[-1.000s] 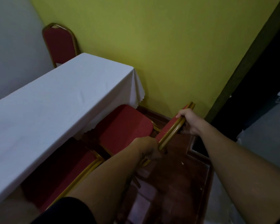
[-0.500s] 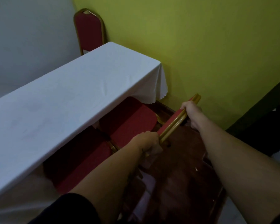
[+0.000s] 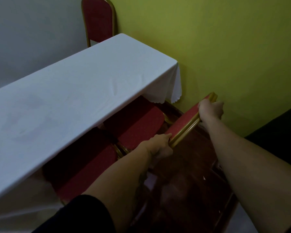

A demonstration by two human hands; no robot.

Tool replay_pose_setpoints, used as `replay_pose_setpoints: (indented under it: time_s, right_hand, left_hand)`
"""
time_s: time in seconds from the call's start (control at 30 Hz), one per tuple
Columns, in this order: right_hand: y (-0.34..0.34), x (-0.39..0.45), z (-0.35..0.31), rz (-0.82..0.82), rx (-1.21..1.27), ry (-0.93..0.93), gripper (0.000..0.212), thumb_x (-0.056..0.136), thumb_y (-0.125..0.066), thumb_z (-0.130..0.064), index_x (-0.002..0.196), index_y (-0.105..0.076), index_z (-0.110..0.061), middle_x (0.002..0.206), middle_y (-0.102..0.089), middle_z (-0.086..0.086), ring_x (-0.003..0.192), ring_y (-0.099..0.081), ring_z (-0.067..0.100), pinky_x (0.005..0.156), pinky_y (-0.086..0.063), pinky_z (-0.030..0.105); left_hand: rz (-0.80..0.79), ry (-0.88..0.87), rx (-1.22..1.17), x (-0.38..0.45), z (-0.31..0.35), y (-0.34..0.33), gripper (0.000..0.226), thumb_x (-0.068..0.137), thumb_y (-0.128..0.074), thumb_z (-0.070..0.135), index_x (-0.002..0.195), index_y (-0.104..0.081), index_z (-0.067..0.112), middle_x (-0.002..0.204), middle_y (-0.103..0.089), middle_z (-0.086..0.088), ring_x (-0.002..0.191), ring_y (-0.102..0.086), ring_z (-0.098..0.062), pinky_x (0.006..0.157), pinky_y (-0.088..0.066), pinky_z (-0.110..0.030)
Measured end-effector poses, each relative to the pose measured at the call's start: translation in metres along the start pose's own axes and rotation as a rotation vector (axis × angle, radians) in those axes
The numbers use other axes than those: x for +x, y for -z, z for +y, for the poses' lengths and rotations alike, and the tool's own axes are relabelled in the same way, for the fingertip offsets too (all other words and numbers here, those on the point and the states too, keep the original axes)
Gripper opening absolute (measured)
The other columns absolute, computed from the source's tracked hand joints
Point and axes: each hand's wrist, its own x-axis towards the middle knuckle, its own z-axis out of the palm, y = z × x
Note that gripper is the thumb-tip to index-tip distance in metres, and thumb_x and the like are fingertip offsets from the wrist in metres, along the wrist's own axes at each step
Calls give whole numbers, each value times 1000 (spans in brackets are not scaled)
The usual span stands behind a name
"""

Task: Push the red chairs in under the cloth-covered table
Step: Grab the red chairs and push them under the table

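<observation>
The long tabletop (image 3: 71, 101), draped in a white cloth, runs away from me on my left toward the green wall (image 3: 225, 47), with its near edge on a diagonal. The red chair (image 3: 138, 126) I'm working on stands ahead of me at the far end of that edge; about half of its seat is already under the cloth overhang. Its backrest top rail (image 3: 190, 122) runs parallel to the tabletop's edge, so the push has to go square across that rail, forward and to my left.

My right hand (image 3: 211, 110) is closed around the far end of the rail, close to the wall. My left hand (image 3: 160, 147) grips the near end, the thumb lying on the red padding. The left is nearer to me, the right stretched further out.

A second red chair (image 3: 84, 167) sits just beside the first, on my near side, its seat also partly under the cloth. A third chair (image 3: 98, 21) stands beyond the tabletop's far corner against the wall.

I can see no label, brand or writing anywhere.
</observation>
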Motion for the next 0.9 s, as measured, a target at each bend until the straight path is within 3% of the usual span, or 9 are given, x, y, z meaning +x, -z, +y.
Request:
replay_pose_setpoints:
  time_s: [0.1,0.23,0.4,0.47,0.57,0.67,0.8,0.9]
  right_hand:
    - [-2,3,-6,21,-3,20,28,91,-53,-9,117,-48,-16,104,-59,4,94,-67,28,87,-61,48]
    - [-4,5,-11,4,-55,84,61,91,-51,-8,149,-46,-26,126,-59,6,97,-64,26,80,-57,39]
    - [0,-7,-6,-37,-139,127,64,96,-42,-10,157,-43,-31,154,-51,6,129,-57,31,104,-51,41]
    - [4,-2,0,-10,-137,130,63,98,-42,-8,157,-43,-28,156,-50,7,130,-57,30,102,-51,37]
    - [6,1,1,10,-140,124,61,100,-43,-7,158,-42,-25,155,-50,8,122,-59,28,82,-48,29]
    - [0,1,-3,22,-153,129,63,97,-42,-10,157,-44,-26,156,-50,8,133,-55,32,100,-50,37]
    - [-9,1,-7,-37,-180,147,67,94,-42,-10,159,-41,-26,154,-52,7,128,-57,31,93,-46,33]
    - [-20,-1,-14,-84,-221,166,64,95,-43,-12,157,-43,-27,152,-53,9,123,-58,30,98,-50,37]
  left_hand:
    - [7,-20,18,5,3,4,82,90,-64,24,159,-20,30,145,-48,-11,124,-55,-32,101,-51,-43]
    - [-27,-60,26,8,4,12,82,90,-63,21,159,-19,25,145,-45,-13,123,-55,-33,102,-50,-46]
    - [-8,-107,72,3,3,10,73,89,-64,24,154,-31,22,137,-51,-11,115,-57,-28,94,-52,-39]
    - [-9,-117,103,1,4,7,72,90,-62,23,154,-30,20,140,-49,-12,118,-55,-30,92,-49,-37]
    - [-25,-127,107,2,5,9,76,92,-60,23,158,-22,21,148,-40,-15,127,-50,-34,97,-46,-40]
    - [-26,-126,92,2,0,14,81,93,-61,25,160,-14,24,153,-34,-15,131,-46,-35,101,-44,-41]
    - [-21,-91,80,7,-11,20,85,91,-61,28,160,-11,31,150,-39,-14,125,-51,-34,103,-48,-44]
    - [6,-73,70,15,-20,24,82,90,-59,34,159,-14,35,142,-49,-12,114,-58,-30,93,-51,-39]
